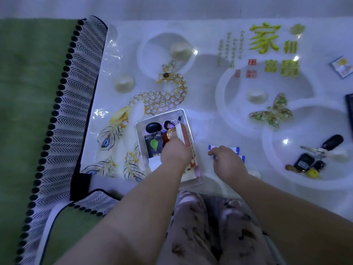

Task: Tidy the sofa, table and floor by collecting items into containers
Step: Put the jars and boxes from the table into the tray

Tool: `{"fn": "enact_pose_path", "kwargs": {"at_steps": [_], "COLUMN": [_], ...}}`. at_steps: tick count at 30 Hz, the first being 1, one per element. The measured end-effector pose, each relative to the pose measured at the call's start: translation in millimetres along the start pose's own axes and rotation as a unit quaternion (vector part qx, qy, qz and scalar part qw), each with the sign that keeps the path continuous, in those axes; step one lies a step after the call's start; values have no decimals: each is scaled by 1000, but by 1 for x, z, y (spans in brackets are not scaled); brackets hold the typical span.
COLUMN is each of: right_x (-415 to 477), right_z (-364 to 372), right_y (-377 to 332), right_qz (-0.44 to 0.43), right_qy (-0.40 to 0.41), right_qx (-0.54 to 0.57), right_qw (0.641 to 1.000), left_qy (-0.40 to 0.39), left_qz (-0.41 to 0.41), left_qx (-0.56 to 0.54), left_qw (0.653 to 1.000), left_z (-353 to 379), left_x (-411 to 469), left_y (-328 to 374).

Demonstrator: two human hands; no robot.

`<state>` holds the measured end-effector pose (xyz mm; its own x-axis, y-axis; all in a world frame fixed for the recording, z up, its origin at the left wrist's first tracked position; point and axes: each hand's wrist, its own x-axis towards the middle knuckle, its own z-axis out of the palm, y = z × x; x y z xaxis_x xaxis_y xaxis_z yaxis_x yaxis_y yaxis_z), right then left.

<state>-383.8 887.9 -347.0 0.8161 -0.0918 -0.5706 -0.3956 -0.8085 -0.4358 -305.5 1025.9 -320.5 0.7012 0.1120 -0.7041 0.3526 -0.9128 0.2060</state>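
A clear plastic tray (140, 124) sits on the glossy printed table, near its front edge. Inside lie a black oval case (153, 127), a dark packet with a green leaf (154, 144), a red and white box (186, 139) and other small items. My left hand (176, 153) reaches into the tray and holds a small brown bottle with a gold cap (171, 134). Just right of the tray, my right hand (228, 161) grips a blue and white packet (237, 151) lying on the table.
A bunch of keys with black fobs (313, 157) lies at the right. A small booklet (342, 66) and a dark object (350, 109) sit at the right edge. A green sofa cover with patterned trim (63, 119) fills the left. My patterned trousers (210, 232) are below.
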Motion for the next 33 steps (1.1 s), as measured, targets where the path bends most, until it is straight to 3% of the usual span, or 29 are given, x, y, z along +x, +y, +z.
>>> {"fn": "enact_pose_path", "kwargs": {"at_steps": [6,11,17,24,28,33], "right_x": [3,11,7,4,5,1], "right_z": [-4,-5,-6,-22,-28,-22], "right_y": [3,8,25,42,64,99], "right_qz": [8,12,55,97,103,97], "right_qy": [-16,-27,-31,-26,-13,8], "right_qx": [-7,-9,3,1,14,35], "right_qw": [1000,1000,998,995,995,995], "left_qy": [-86,-117,-176,-101,-76,-90], "left_qz": [-9,-60,-45,97,202,261], "left_qx": [30,-30,1,-36,68,284], "left_qw": [996,991,983,989,974,918], "left_z": [14,23,5,-9,19,70], "left_x": [-2,0,-1,-5,-7,-4], "left_y": [1,2,8,40,68,82]}}
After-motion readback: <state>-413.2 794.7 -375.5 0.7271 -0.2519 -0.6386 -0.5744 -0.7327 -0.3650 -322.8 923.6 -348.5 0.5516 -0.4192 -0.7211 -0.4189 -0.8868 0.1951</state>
